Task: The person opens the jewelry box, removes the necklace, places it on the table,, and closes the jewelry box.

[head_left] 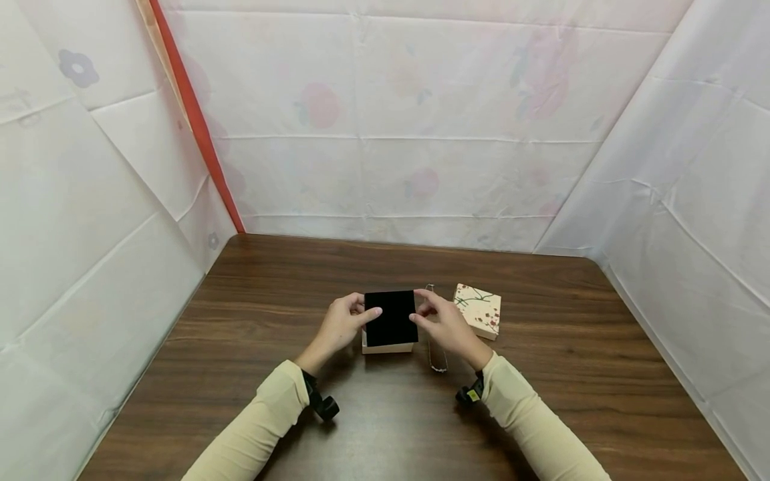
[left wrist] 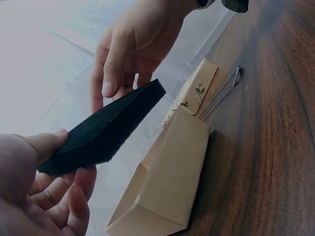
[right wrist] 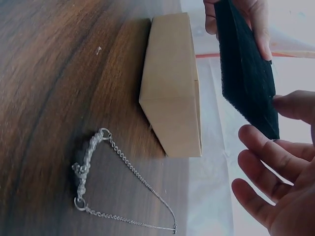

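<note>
1. The pad (head_left: 391, 331) is held in the air over the lidless box (head_left: 388, 349), clear of its rim; in the head view most of the box is covered by it.
2. At the pad's 9 o'clock edge it is pinched by the left hand (head_left: 343, 324), with the thumb laid on top and the fingers curled beneath. At 3 o'clock it is lightly pinched by the right hand (head_left: 448, 327), between thumb and forefinger; the other fingers are apart from it.
3. The lid (head_left: 478, 310) is set on the worktop (head_left: 240, 374), just short of 3 o'clock from the box. Between them the chain (right wrist: 87, 162) is laid, partly hidden by the right hand in the head view.
4. The step in hand is judged to be handling the pad at the box; whether removal or fitting is meant cannot be told.
5. An even two-handed grip seems called for next: for fitting, edges squared to the walls; for removal, a spot clear of the chain.
</note>
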### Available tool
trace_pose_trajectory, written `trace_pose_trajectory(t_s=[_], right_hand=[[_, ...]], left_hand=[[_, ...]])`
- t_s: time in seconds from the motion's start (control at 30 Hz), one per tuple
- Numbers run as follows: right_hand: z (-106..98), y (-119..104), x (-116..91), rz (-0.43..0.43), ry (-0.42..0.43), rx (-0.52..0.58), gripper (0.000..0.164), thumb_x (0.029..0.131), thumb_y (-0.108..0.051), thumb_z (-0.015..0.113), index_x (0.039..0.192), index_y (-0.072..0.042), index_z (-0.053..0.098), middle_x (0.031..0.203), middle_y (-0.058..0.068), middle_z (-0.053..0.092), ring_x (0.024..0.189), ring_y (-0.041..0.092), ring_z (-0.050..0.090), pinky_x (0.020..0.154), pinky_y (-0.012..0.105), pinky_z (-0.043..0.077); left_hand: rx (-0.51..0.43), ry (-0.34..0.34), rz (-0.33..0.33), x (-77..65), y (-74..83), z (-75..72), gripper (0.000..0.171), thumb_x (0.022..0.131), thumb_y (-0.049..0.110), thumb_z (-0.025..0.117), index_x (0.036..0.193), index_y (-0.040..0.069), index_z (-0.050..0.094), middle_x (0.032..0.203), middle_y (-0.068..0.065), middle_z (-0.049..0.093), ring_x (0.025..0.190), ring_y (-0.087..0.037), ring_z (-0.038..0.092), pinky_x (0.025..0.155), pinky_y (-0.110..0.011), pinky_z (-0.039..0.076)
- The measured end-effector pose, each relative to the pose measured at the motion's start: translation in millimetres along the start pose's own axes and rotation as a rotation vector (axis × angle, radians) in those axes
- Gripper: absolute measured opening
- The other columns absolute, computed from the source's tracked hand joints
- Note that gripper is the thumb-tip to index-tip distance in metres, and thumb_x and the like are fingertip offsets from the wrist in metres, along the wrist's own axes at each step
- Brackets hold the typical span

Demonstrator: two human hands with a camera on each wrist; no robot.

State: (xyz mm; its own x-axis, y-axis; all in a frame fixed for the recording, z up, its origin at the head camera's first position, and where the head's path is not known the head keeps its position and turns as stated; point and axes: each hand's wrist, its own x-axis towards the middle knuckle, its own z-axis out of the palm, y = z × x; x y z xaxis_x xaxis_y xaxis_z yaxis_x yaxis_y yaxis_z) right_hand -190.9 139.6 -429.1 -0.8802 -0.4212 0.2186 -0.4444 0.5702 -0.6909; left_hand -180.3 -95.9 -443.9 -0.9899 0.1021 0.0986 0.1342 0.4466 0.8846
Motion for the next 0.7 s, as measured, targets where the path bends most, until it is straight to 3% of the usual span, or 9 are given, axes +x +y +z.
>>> trace_pose_trajectory(t_s=[0.37, 0.5, 0.7], right_hand=[[4.1, -1.9, 2.6, 0.013, 0.014, 0.026, 0.051, 0.091, -0.015, 0.069, 0.137, -0.002, 0.051, 0.089, 0.003, 0.069, 0.087, 0.02, 0.066, 0.089, 0.044, 0.052], [5.3, -4.0, 4.3, 0.023, 0.025, 0.013, 0.05, 0.091, -0.016, 0.069, 0.136, -0.002, 0.052, 0.087, 0.002, 0.069, 0.083, 0.015, 0.064, 0.083, 0.039, 0.052], [6.7, -6.0, 6.2, 0.044, 0.03, 0.011, 0.049, 0.09, -0.016, 0.069, 0.135, -0.003, 0.053, 0.085, 0.001, 0.068, 0.077, 0.011, 0.061, 0.075, 0.031, 0.049]], left_hand=[[0.003, 0.019, 0.0, 0.7, -1.9, -0.7, 0.038, 0.089, 0.028, 0.071, 0.109, -0.003, 0.064, 0.08, -0.01, 0.069, 0.062, -0.019, 0.065, 0.08, -0.041, 0.054], [0.005, 0.027, 0.003, 0.4, -1.0, -1.5, 0.037, 0.089, 0.028, 0.071, 0.107, -0.003, 0.064, 0.079, -0.01, 0.069, 0.066, -0.025, 0.066, 0.081, -0.041, 0.054], [0.022, 0.03, -0.021, 0.4, -1.8, -2.7, 0.032, 0.089, 0.028, 0.071, 0.101, -0.001, 0.064, 0.075, -0.007, 0.068, 0.066, -0.025, 0.065, 0.077, -0.037, 0.052]])
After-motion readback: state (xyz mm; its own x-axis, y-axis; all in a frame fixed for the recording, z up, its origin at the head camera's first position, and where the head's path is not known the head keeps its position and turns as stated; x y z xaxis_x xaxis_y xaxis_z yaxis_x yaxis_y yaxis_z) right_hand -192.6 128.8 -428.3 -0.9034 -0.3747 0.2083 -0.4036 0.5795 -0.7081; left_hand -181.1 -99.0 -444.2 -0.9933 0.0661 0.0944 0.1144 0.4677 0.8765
